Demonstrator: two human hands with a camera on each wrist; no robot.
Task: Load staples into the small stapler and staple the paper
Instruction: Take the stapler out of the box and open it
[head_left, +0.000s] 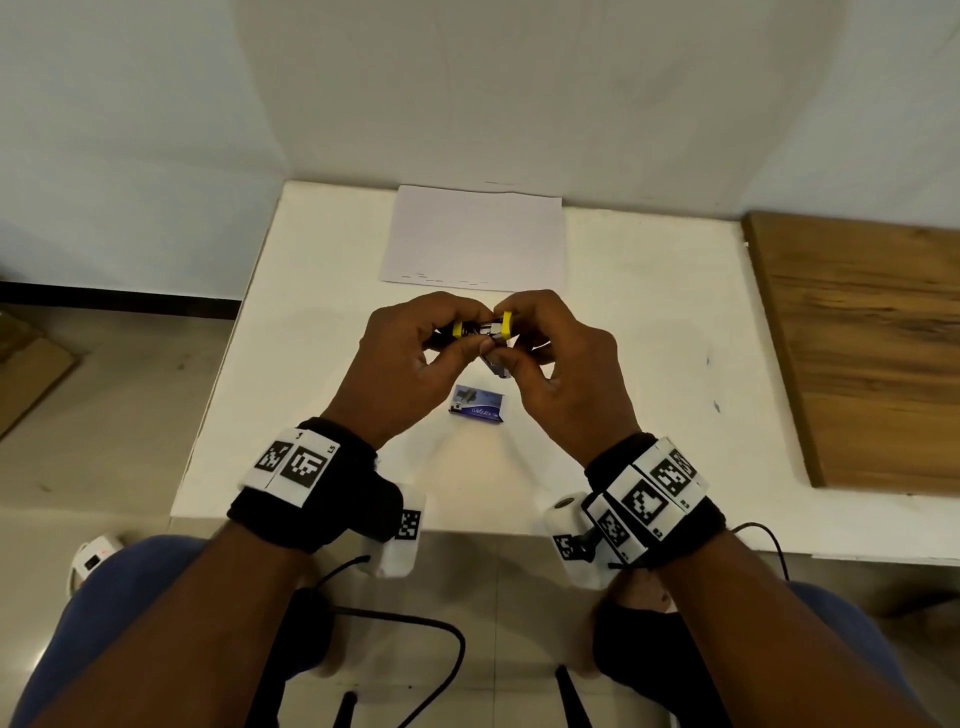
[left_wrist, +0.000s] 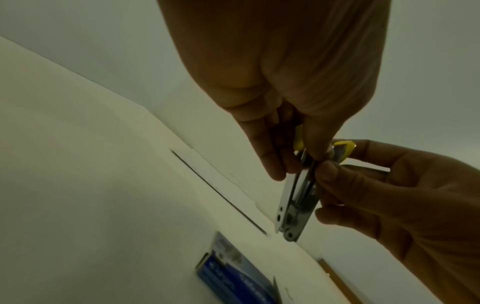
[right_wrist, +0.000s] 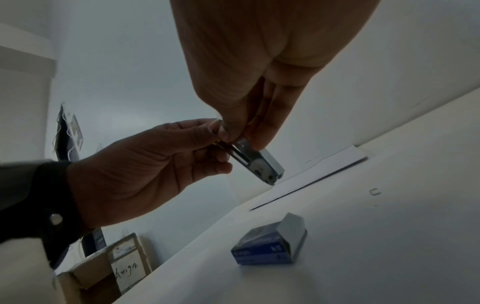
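Both hands hold a small yellow and metal stapler (head_left: 480, 330) in the air above the white table (head_left: 623, 364). My left hand (head_left: 415, 353) pinches its left yellow end. My right hand (head_left: 550, 358) pinches the right yellow end and the metal body. The stapler (left_wrist: 296, 197) stands opened up, its shiny metal rails hanging down towards the table; the same metal end of the stapler (right_wrist: 262, 162) pokes out below the fingers. A blue staple box (head_left: 477, 405) lies on the table just under the hands, its flap open (right_wrist: 270, 244). A white paper sheet (head_left: 475, 239) lies flat at the table's far edge.
A wooden board (head_left: 862, 343) covers the right side of the table. A loose bent staple (right_wrist: 374, 192) lies on the table near the paper. Cardboard boxes (right_wrist: 114, 265) stand on the floor to the left. Cables hang near my lap (head_left: 395, 618).
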